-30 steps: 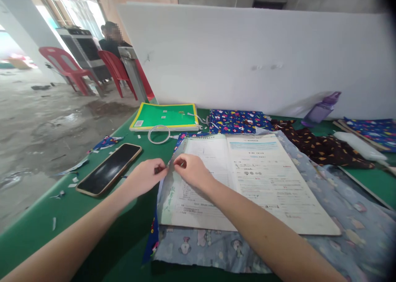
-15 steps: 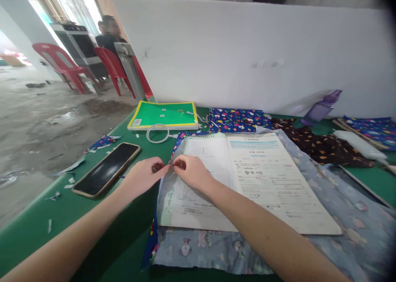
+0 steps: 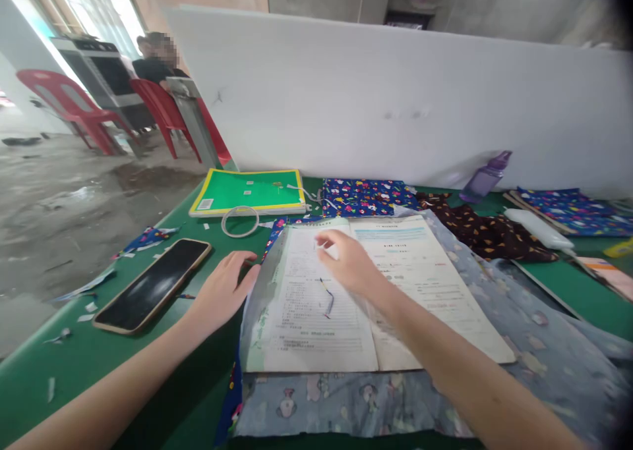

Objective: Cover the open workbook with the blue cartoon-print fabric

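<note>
An open book [image 3: 324,344] with printed pages lies on a sheet of cloth [image 3: 341,404] whose pale grey-blue side with cartoon figures faces up. At the book's left edge is my left hand [image 3: 225,292], its thumb and fingers apart around nothing. My right hand [image 3: 351,265] is above the left page near the fold, slightly blurred, with thumb and forefinger parted. Below its fingers, a thin dark scrap [image 3: 329,298] shows against the left page; whether it is lying or falling I cannot tell. Along the book's left side a strip of the cloth's bright blue side shows.
A phone [image 3: 153,285] lies left, among small scraps. Behind it are a clear tape roll [image 3: 240,222] and a green book [image 3: 252,190]. Blue patterned cloth [image 3: 368,196], brown cloth [image 3: 475,229] and a purple spray bottle [image 3: 484,178] stand before a white board [image 3: 346,94].
My right hand has left the book's left edge and moved right over the page. My left hand's fingers have parted. A dark scrap now shows on or above the left page.
</note>
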{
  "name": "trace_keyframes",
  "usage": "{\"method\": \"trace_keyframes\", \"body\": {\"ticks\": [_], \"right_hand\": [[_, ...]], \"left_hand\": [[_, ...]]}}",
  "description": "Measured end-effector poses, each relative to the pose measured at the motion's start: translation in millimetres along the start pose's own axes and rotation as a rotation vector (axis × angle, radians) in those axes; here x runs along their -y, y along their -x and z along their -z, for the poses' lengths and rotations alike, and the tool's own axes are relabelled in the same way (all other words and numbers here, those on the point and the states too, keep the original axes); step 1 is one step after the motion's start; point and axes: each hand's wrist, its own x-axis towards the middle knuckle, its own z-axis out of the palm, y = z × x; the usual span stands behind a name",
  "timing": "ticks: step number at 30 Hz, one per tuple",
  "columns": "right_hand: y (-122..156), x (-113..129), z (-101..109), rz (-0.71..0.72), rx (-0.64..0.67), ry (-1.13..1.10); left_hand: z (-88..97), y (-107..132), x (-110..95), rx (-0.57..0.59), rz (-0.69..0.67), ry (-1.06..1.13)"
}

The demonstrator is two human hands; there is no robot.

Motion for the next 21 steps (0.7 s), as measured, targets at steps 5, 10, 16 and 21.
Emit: {"method": "trace_keyframes", "body": {"ticks": [5,10,16,21], "right_hand": [[12,-73,70,-0.230,-0.221,0.473],[42,-132,134,-0.715,-0.282,0.815],[55,-150,148,-0.896,-0.191,0.754],[45,-145,137,-0.921,-0.261,0.689]], "left_hand": [[-15.4,8,1,0.007,-0.064,-0.021],[-25.7,14,-3,0.036,-0.152,-0.048],[-29.6,16,-6,0.078,-0.185,-0.113],[-27.1,17,-9,0.076,-0.187,-0.127]]}}
